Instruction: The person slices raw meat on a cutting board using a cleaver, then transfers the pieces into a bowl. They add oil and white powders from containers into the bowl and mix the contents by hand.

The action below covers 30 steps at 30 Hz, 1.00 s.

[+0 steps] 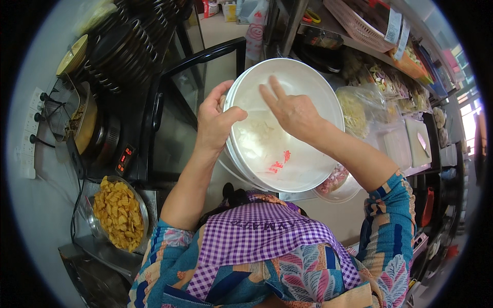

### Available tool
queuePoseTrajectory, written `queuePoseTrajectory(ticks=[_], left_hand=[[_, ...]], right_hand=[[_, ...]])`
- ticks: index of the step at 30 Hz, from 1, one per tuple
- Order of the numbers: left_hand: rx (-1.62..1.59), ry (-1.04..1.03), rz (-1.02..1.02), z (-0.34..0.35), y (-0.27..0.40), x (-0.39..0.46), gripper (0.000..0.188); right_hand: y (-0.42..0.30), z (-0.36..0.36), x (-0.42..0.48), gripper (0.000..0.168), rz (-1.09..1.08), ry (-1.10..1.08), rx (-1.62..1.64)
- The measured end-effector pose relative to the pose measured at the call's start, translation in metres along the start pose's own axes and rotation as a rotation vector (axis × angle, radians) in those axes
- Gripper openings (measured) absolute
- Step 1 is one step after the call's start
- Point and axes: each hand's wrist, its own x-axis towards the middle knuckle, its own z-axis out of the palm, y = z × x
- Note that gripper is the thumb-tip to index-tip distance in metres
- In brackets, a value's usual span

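Observation:
A white plastic bucket (pixel 308 169) is tilted before my body, its round mouth facing me. My left hand (pixel 219 119) grips the bucket's left rim, thumb over the edge and fingers around the outer wall. Over the mouth is my right hand (pixel 294 113), with two fingers stretched toward the far inner wall and slightly blurred. No object shows in that hand; whether its fingertips touch the wall is unclear. A pale wet film (pixel 256 134) coats part of the inside. Red print shows low on the bucket wall.
To the left, a bowl of fried yellow pieces (pixel 117 213) stands near an induction cooker (pixel 125 158) with a pot. A glass door with a black frame (pixel 204 57) stands ahead. At right are bagged noodles (pixel 352 111), a cutting board with a knife (pixel 418 142), and a bowl of reddish meat (pixel 335 181).

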Motion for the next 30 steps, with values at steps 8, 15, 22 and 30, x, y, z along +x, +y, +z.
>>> queuePoseTrajectory(ticks=[8, 15, 22, 30], left_hand=[[0.059, -0.056, 0.049, 0.009, -0.005, -0.003, 0.070], [0.006, -0.086, 0.027, 0.012, -0.005, -0.008, 0.070], [0.029, -0.078, 0.005, 0.015, -0.003, -0.008, 0.071], [0.018, -0.086, 0.006, 0.012, -0.008, -0.003, 0.070]], right_hand=[[-0.008, 0.052, -0.016, 0.068, -0.053, -0.088, -0.179], [-0.031, 0.016, -0.029, 0.068, -0.073, -0.062, 0.034], [-0.018, 0.048, -0.029, 0.070, 0.000, -0.094, -0.163], [-0.037, 0.014, -0.033, 0.070, -0.052, -0.156, -0.113]])
